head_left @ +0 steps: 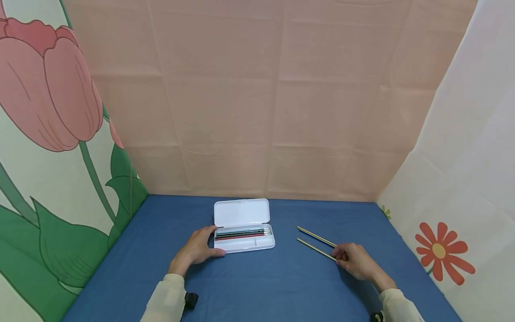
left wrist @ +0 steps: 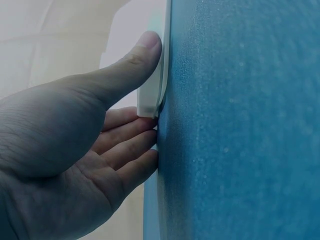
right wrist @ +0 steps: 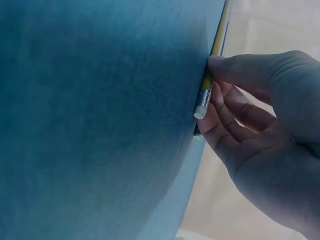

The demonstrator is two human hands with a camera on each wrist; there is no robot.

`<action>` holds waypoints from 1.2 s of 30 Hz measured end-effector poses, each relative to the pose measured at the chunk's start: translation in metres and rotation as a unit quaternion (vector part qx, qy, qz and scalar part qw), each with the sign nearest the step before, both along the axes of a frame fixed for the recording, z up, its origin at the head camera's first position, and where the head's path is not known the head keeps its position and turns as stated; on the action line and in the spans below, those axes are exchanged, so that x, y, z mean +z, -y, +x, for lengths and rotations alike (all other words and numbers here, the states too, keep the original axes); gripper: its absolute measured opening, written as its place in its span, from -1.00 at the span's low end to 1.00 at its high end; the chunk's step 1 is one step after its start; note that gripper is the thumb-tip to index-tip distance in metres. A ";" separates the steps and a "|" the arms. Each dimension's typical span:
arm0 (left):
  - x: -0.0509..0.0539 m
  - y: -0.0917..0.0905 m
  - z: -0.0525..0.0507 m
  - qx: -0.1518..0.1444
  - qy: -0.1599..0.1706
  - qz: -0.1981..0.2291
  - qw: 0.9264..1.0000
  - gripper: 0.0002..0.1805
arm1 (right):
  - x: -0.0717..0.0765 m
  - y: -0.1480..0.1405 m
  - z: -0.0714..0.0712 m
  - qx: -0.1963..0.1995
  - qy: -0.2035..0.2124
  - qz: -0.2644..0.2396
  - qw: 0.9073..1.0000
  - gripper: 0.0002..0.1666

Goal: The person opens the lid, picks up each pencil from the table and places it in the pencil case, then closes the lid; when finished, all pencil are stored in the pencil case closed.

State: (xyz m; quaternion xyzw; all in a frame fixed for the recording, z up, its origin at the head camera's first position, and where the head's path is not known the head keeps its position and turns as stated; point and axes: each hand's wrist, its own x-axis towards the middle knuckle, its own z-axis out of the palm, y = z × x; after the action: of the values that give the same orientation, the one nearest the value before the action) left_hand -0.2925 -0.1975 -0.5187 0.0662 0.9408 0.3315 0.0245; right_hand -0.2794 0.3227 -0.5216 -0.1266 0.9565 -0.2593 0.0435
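Observation:
A white pencil case (head_left: 263,243) lies with its lid raised, and several dark and red pencils (head_left: 240,234) lie inside. My left hand (head_left: 196,247) holds the case's left end, thumb at the front corner and fingers at the back. In the left wrist view the thumb (left wrist: 142,57) presses the case's wall (left wrist: 149,97). My right hand (head_left: 358,261) pinches the nearer of two yellowish pencils (head_left: 315,248) near its eraser end; the right wrist view shows its white eraser (right wrist: 200,112). The other pencil (head_left: 315,236) lies behind it, its right end by my fingers.
A blue cloth (head_left: 257,286) covers the table. A beige cloth (head_left: 257,112) hangs behind it. At the left stands a panel with a printed tulip (head_left: 52,89), and at the right a white one with a red flower (head_left: 438,250).

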 end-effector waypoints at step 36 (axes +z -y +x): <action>0.003 0.000 0.002 0.004 0.010 -0.004 1.000 0.07 | 0.022 0.037 -0.010 0.105 -0.120 -0.035 0.987 -0.79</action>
State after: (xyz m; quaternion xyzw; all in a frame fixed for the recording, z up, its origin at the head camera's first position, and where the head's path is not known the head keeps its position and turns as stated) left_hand -0.2905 -0.1978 -0.5161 0.0592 0.9422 0.3281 0.0325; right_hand -0.2892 0.2859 -0.4997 -0.2580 0.9264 -0.2697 -0.0496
